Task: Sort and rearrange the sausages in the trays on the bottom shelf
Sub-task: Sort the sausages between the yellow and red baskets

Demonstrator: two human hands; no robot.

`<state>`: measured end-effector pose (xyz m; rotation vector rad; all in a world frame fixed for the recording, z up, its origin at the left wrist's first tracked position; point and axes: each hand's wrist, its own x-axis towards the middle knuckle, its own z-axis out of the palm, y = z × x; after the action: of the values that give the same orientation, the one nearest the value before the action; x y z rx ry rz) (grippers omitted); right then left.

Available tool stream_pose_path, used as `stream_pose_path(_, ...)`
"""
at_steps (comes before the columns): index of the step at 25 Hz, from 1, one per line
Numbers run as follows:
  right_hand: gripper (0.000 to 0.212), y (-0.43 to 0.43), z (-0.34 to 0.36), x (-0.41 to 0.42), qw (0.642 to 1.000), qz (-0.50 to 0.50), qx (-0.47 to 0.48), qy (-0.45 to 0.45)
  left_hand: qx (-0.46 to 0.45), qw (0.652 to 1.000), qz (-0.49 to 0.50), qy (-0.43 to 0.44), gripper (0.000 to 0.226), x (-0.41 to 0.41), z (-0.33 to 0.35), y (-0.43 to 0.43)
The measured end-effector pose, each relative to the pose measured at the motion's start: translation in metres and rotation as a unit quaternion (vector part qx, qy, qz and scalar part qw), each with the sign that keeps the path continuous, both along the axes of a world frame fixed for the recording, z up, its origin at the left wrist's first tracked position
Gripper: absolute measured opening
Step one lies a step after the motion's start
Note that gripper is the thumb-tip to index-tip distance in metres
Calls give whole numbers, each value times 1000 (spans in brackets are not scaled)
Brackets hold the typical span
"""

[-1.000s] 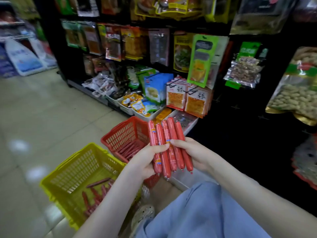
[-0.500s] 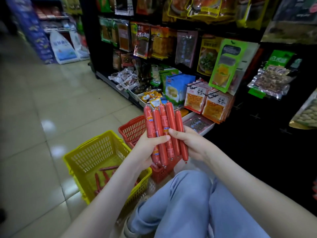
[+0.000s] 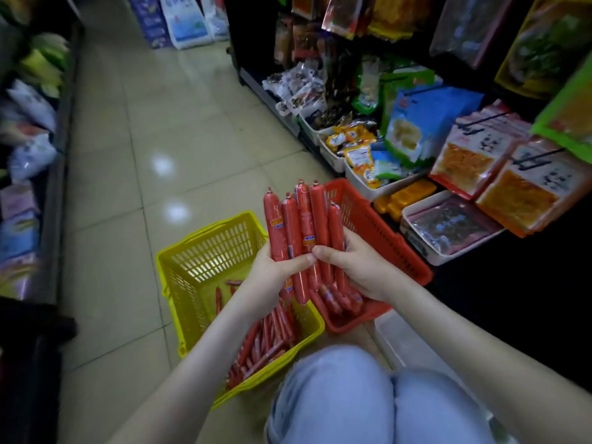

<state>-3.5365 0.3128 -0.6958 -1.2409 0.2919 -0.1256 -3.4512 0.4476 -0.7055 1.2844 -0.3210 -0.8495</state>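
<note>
Between the two hands, at the middle of the view, a bundle of red sausages (image 3: 301, 229) stands nearly upright, its clipped tips pointing toward the far aisle. The left hand (image 3: 272, 277) grips the bundle from the left, with its thumb laid across the front. The right hand (image 3: 358, 267) grips it from the right, fingers curled round the back and thumb meeting the left thumb on the front. Both hands hold the lower half, so the upper half rises clear above them and the bottom ends hang below the palms.

Under the bundle, two baskets sit side by side on the tiled floor (image 3: 128, 155). On the left is a yellow basket (image 3: 208, 248) with loose sausages (image 3: 262, 344) heaped in its near end. On the right is a red basket (image 3: 374, 232) with a few sausages (image 3: 336, 301) in its near corner, just below the right hand.

Right of the red basket, white trays (image 3: 445, 256) of snack packets line the bottom shelf (image 3: 256, 84). The person's knees (image 3: 336, 395), in pale blue jeans, fill the near edge.
</note>
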Motion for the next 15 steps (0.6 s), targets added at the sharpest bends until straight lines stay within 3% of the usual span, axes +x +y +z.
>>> stream_pose_path(3, 34, -19, -46, 34, 999, 35, 30, 28, 28, 998, 34, 53, 38, 23, -42, -16)
stream_pose_path(6, 37, -21, -99, 62, 994, 78, 42, 61, 53, 988, 96, 105, 49, 36, -90, -23)
stream_pose_path(9, 39, -13, -145, 81, 990, 109, 27, 89, 68, 981, 137, 120, 38, 41, -136, -23)
stream_pose_path(15, 49, 3, -192, 79, 985, 119, 34, 120, 82, 970, 167, 154, 41, 37, -184, -11)
